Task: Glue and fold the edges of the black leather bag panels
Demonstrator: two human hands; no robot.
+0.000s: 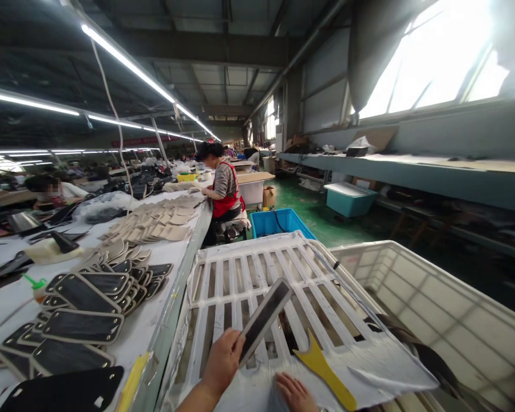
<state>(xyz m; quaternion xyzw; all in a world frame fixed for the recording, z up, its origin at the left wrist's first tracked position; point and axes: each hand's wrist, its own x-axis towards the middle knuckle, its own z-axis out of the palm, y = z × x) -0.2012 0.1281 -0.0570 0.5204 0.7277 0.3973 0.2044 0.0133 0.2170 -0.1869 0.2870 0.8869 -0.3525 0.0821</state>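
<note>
Left hand (223, 360): fingers pinch dark flat strip (264, 317), raised tilted over white slatted crate (240, 269). Right hand (294, 392): fingers flat, released, on clear sheet beside yellow cutout (321, 366). Matching strips (83, 303) stacked on bench's near edge.

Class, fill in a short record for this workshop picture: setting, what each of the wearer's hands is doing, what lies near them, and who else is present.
Setting: factory hall, long worktable beside a white slatted crate
Left hand: holds a flat dark strip raised over the crate
Right hand: rests flat on a white sheet, holding nothing
Nearby: yellow forked piece on the sheet; dark rounded pieces overlapping on the table; tan pieces farther back
Others: a seated person in a red apron at the table's far end
</note>
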